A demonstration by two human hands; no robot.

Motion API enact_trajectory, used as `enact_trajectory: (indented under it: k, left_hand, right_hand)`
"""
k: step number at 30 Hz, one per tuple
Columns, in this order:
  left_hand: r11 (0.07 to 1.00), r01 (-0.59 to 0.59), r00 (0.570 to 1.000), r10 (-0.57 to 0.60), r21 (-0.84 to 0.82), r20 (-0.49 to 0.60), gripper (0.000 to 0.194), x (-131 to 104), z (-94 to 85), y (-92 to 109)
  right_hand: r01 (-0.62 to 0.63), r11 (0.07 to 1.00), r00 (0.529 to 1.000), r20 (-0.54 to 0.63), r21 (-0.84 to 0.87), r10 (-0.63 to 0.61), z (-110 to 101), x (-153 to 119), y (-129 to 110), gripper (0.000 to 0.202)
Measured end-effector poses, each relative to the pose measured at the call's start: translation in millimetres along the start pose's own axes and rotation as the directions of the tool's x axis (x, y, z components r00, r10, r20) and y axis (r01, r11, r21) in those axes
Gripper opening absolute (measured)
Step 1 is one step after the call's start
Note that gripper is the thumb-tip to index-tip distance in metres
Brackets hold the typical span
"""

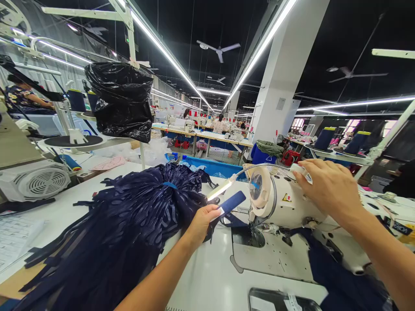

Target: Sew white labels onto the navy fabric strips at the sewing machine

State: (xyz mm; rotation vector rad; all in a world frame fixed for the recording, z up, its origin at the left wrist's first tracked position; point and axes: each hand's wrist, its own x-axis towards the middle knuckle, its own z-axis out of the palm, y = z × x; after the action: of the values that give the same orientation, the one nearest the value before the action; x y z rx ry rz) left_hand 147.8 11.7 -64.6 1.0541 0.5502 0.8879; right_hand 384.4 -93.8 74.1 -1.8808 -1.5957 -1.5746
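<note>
It would be best to hold the flat navy fabric strip (pixel 234 201), pinched in the left hand (pixel 200 223) left of the cream metal sewing-machine head (pixel 293 208), untwisted while the right hand (pixel 332 188), its closure unclear, meets the round white knob (pixel 296 169)

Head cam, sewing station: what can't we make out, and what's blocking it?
All in the head view:
Held end of the navy strip: covered by the left hand.
Part of the sewing machine: behind the right hand.
Whatever the black plastic bag covers: hidden by the plastic.
Near end of the navy bundle: cut off by the bottom edge.
Text on the printed sheet: too small and faint.
</note>
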Motion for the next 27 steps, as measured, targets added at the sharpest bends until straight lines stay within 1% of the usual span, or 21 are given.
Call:
enact_trajectory:
  k: [1,3,8,14,19,23,27]
  left_hand:
    - [1.0,0.005,1.0,-0.005,0.012,0.003,0.016,0.2,-0.2,-0.8]
    - [0.999,0.013,1.0,-0.013,0.034,0.007,0.016,0.4,-0.6,-1.7]
    - [0.997,0.018,1.0,-0.018,0.075,0.002,0.017,0.0,-1.0,-1.9]
    - [0.992,0.027,1.0,-0.028,0.124,0.005,0.018,2.9,-3.5,-5.8]
    - [0.988,0.02,1.0,-0.022,0.153,0.007,0.018,2.9,-3.8,-6.4]
    - [0.986,0.004,1.0,-0.005,0.169,0.005,0.017,1.3,-3.0,-5.6]
    - [0.984,-0.021,1.0,0.019,0.178,0.013,0.02,2.3,-3.0,-4.7]
  right_hand:
    - [-0.013,1.0,0.998,0.057,0.002,0.013,4.5,1.5,2.5,0.024]
    - [-0.042,0.999,0.992,0.119,0.025,0.038,10.8,3.5,4.8,0.023]
    - [-0.098,0.99,0.983,0.167,0.096,0.081,17.9,6.2,7.7,0.021]
    - [-0.16,0.971,0.983,0.124,0.18,0.139,27.0,3.5,10.9,0.028]
    - [-0.153,0.969,0.984,0.119,0.195,0.132,28.1,2.2,11.8,0.032]
    - [-0.151,0.971,0.985,0.112,0.183,0.132,26.9,2.4,11.3,0.03]
    - [-0.144,0.975,0.986,0.109,0.168,0.127,28.0,4.3,11.2,0.024]
